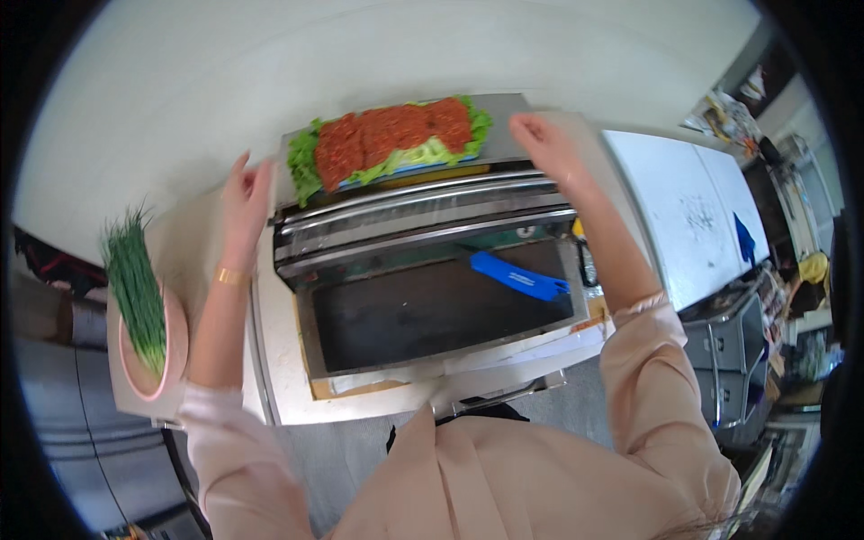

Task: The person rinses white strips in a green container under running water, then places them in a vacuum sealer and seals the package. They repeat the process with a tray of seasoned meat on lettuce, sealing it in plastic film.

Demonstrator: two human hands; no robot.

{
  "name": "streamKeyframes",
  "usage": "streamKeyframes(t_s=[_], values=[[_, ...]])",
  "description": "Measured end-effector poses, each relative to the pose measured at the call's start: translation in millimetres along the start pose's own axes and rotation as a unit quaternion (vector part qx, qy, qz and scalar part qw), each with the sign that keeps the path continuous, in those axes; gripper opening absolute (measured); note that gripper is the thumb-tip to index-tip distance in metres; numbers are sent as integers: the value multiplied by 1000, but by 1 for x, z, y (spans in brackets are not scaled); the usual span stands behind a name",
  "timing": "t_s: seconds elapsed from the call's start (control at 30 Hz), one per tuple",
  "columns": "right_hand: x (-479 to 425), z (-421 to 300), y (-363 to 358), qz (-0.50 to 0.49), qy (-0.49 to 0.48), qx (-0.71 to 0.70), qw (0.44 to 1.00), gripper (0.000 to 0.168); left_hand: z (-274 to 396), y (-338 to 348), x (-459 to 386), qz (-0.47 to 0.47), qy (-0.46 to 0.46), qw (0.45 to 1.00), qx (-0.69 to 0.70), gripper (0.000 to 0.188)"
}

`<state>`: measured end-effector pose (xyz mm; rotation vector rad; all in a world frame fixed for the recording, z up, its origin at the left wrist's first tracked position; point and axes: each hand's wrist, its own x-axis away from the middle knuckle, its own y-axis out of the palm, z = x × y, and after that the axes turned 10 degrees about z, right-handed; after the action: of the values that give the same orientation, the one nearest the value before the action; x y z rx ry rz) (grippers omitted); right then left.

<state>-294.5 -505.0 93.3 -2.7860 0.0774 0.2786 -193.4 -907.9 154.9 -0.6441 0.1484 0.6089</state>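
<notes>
A long blue-edged tray point(432, 164) of red minced or sauced meat point(395, 138) on green lettuce point(305, 162) rests at the back of a metal film-wrapping machine point(418, 209). My left hand point(248, 199) is raised beside the machine's left end, fingers partly curled, with nothing visible in it. Over the right end is my right hand point(545, 145), its fingers curled together; whether it pinches anything thin cannot be told. Neither touches the tray. On the machine's dark flat plate point(432, 304) lies a blue item bearing writing point(518, 275), possibly a handle or sleeve.
A pink bowl point(177, 337) holding upright green chives or scallions point(137, 290) stands at far left. A white chest lid point(682, 209) lies to the right, with a dark blue cloth point(744, 236) at its edge. Grey bins point(725, 351) stand below it. A wall rises behind.
</notes>
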Motion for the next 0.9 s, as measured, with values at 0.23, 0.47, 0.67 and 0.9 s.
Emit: streamKeyframes(t_s=[0.23, 0.47, 0.67, 0.9], values=[[90, -4, -13, 64, -240, 251, 936, 26, -16, -52, 80, -88, 271, 937, -205, 35], [79, 9, 12, 8, -150, 194, 969, 21, -18, -33, 69, -143, 200, 958, -150, 31], [67, 20, 22, -11, -128, 53, 990, 28, -34, -29, 62, -172, 189, 966, -48, 37], [64, 10, 35, 115, -255, 176, 944, 8, -23, -13, 62, -71, 268, 946, -169, 7]])
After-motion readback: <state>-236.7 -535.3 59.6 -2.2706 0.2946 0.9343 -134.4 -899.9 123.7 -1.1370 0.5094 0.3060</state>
